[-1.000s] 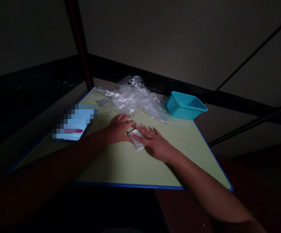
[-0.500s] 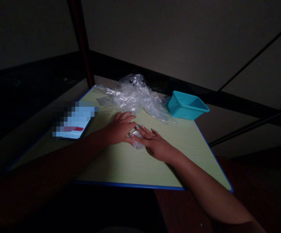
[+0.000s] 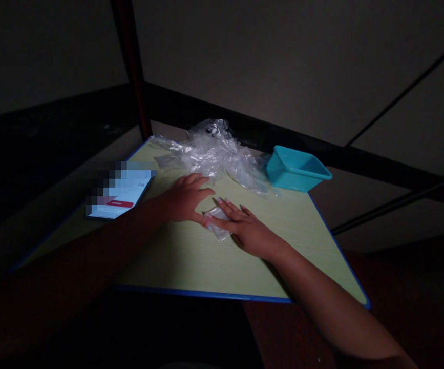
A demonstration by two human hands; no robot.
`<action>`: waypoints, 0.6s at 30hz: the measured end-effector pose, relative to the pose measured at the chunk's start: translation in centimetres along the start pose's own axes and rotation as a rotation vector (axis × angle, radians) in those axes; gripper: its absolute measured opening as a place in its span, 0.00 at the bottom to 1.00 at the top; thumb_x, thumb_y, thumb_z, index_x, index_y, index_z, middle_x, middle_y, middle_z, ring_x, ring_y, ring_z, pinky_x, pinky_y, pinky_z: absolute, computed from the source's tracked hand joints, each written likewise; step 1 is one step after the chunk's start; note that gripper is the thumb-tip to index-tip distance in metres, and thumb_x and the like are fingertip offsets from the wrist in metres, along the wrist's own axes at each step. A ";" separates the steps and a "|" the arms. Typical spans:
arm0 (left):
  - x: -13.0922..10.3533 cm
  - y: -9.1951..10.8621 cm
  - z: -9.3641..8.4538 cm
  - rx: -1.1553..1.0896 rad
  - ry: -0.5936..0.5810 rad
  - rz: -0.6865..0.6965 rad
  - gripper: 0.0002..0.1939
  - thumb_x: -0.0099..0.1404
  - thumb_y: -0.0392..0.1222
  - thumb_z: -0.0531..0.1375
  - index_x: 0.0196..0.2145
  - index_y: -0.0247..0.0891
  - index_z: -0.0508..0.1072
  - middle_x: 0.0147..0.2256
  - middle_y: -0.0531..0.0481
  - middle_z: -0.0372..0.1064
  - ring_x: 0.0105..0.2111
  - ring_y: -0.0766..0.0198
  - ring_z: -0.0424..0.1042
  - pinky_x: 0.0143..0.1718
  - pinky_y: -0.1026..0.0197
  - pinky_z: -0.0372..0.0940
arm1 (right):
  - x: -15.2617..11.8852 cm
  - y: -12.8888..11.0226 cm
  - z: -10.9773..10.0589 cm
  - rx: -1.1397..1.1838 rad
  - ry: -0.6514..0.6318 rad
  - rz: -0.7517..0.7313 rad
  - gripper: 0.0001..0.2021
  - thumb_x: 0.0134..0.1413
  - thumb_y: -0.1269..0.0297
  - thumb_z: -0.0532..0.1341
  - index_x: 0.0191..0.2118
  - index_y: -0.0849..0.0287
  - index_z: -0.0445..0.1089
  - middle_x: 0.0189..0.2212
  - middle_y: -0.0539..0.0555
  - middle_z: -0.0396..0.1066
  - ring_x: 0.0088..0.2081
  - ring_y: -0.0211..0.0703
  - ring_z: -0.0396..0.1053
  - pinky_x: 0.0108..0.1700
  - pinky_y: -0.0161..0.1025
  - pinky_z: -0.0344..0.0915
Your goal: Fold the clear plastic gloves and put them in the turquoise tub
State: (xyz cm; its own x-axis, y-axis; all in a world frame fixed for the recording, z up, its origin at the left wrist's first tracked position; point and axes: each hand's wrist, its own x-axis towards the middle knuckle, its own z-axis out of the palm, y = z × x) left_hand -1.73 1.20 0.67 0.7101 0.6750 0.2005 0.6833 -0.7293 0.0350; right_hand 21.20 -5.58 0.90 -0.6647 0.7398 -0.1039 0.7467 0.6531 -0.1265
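Observation:
A small folded clear plastic bag (image 3: 218,231) lies flat on the pale yellow-green table (image 3: 222,271). Over its right side rests my right hand (image 3: 249,230), fingers stretched out and pressing on the plastic. My left hand (image 3: 186,201) is spread at the bag's left, its thumb tip at the bag's edge and the other fingers held apart above the tabletop. Part of the bag is covered by the right fingers. Beyond both hands lies a loose heap of crumpled clear plastic bags (image 3: 210,151).
A turquoise plastic basket (image 3: 297,171) stands at the table's back right corner, touching or close to the heap's edge. On the left is a phone or tablet (image 3: 124,197) with a lit, partly blurred screen. Blue edging (image 3: 222,295) runs round the table; a wall rises behind.
My left hand has drawn slightly left, away from the right hand, its fingers spread wider. More of the folded bag shows, looking flatter. The right hand stays nearly in place.

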 end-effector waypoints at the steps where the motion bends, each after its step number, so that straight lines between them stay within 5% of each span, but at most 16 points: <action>1: 0.0 -0.2 0.0 0.002 -0.023 -0.014 0.44 0.48 0.66 0.65 0.56 0.37 0.65 0.63 0.34 0.48 0.62 0.37 0.46 0.58 0.42 0.48 | 0.0 -0.1 -0.1 -0.001 -0.005 0.003 0.39 0.53 0.81 0.49 0.66 0.39 0.41 0.68 0.49 0.28 0.68 0.45 0.29 0.62 0.59 0.42; 6: 0.0 -0.6 0.2 -0.013 -0.096 -0.069 0.48 0.46 0.65 0.66 0.60 0.38 0.61 0.66 0.33 0.40 0.64 0.35 0.40 0.59 0.39 0.44 | 0.0 -0.3 -0.3 -0.017 -0.015 0.006 0.40 0.52 0.82 0.49 0.66 0.38 0.40 0.68 0.49 0.27 0.68 0.45 0.29 0.62 0.59 0.42; 18: 0.0 -0.7 0.8 -0.015 -0.070 -0.067 0.49 0.47 0.67 0.64 0.61 0.40 0.60 0.66 0.35 0.39 0.64 0.37 0.39 0.60 0.42 0.42 | 0.2 -0.4 -0.2 -0.034 0.017 -0.001 0.37 0.57 0.79 0.49 0.66 0.39 0.39 0.68 0.50 0.29 0.68 0.46 0.34 0.63 0.58 0.42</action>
State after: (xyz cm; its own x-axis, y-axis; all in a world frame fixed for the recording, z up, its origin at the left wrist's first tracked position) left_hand -2.06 1.83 -0.18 0.6736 0.7279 0.1282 0.7273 -0.6837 0.0606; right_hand 20.73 -5.68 1.12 -0.6649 0.7418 -0.0872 0.7468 0.6584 -0.0934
